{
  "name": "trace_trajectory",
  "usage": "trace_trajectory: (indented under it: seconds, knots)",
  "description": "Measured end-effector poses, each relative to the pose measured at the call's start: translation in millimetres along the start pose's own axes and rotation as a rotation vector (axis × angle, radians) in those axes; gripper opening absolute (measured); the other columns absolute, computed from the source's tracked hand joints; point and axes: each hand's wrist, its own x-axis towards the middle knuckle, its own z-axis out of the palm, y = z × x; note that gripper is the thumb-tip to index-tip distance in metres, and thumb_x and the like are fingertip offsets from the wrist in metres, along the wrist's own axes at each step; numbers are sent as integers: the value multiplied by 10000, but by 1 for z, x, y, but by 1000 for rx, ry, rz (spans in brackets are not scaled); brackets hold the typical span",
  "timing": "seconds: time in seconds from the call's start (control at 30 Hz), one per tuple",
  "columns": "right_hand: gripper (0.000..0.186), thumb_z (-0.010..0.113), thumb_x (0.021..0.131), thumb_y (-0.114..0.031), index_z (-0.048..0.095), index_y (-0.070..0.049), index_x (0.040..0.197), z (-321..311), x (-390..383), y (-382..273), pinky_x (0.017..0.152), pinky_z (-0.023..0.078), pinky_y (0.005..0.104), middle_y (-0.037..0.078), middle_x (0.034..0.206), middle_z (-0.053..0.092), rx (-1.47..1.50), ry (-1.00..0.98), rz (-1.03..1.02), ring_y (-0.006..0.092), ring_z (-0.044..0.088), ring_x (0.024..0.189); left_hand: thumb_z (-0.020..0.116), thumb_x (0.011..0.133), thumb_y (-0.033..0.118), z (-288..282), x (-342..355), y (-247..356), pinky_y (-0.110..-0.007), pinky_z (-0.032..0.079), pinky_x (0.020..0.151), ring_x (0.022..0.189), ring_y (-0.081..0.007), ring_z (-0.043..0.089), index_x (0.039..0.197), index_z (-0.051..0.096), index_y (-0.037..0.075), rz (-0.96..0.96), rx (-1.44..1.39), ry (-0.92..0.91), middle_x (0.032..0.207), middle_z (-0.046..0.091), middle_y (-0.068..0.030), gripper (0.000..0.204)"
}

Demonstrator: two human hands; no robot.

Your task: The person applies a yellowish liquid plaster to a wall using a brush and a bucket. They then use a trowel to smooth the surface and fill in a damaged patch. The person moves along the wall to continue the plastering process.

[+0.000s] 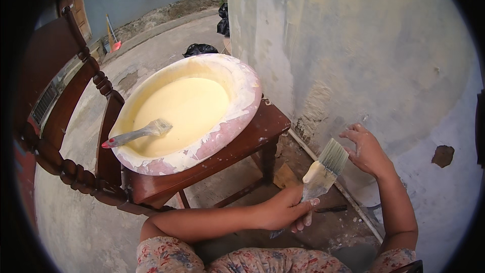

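Observation:
My left hand (290, 211) is closed round the handle of a wide paintbrush (323, 172), its bristles pointing up and to the right. Cream paint coats the brush's lower bristles and ferrule. Beyond the bristle tips, my right hand (368, 151) is raised beside the wall with its fingers apart, holding nothing. A round basin (242, 116) of pale yellow paint (187, 106) stands on a wooden chair, its pinkish rim crusted with dried paint. Across the near-left rim lies a second brush (139, 134), its grey, red-tipped handle outward and its bristles over the paint.
The dark wooden chair (212, 164) has a turned backrest on the left. A patchy plastered wall (364, 45) rises on the right, with a thin pipe (348, 197) along its foot. Black bags (200, 49) and a red dustpan (116, 46) are farther back.

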Motion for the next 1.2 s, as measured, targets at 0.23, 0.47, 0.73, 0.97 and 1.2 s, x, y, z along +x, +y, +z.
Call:
trace_trajectory:
  seconds: [0.23, 0.47, 0.73, 0.97, 1.2]
  knots:
    - [274, 681, 868, -186, 696, 19, 1049, -9, 212, -39, 765, 506, 338, 141, 883, 697, 430, -90, -124, 217, 641, 807, 421, 1050, 281, -44, -2, -18, -280, 532, 448, 528, -125, 599, 1237, 468, 7, -353, 269, -60, 753, 618, -70, 335]
    - [573, 690, 857, -330, 596, 26, 1296, 73, 343, -97, 1023, 450, 359, 229, 1306, 610, 473, -92, -200, 317, 594, 1210, 416, 1011, 242, -78, 19, -63, -312, 543, 460, 512, -158, 617, 1262, 513, 23, -440, 462, -207, 733, 660, -99, 348]
    - [670, 712, 855, -305, 487, 10, 1402, 172, 423, -98, 981, 483, 402, 220, 1362, 561, 135, 14, -448, 314, 599, 1189, 472, 954, 251, -104, 21, -75, -339, 535, 459, 531, -189, 643, 1213, 527, 5, -377, 509, -159, 740, 676, -124, 361]
    - [654, 714, 855, -293, 497, 12, 1391, 197, 348, -73, 955, 494, 398, 213, 1336, 577, -110, -129, -428, 304, 612, 1155, 492, 916, 231, -117, 47, -120, -363, 535, 478, 540, -207, 653, 1173, 535, -17, -213, 602, -37, 766, 683, -151, 359]
    - [638, 716, 854, -282, 508, 14, 1379, 192, 326, -58, 928, 506, 394, 205, 1309, 592, -84, -223, -362, 294, 626, 1120, 554, 857, 189, -114, 59, -112, -375, 553, 472, 540, -242, 661, 1436, 348, 103, -163, 530, -18, 781, 686, -203, 621]
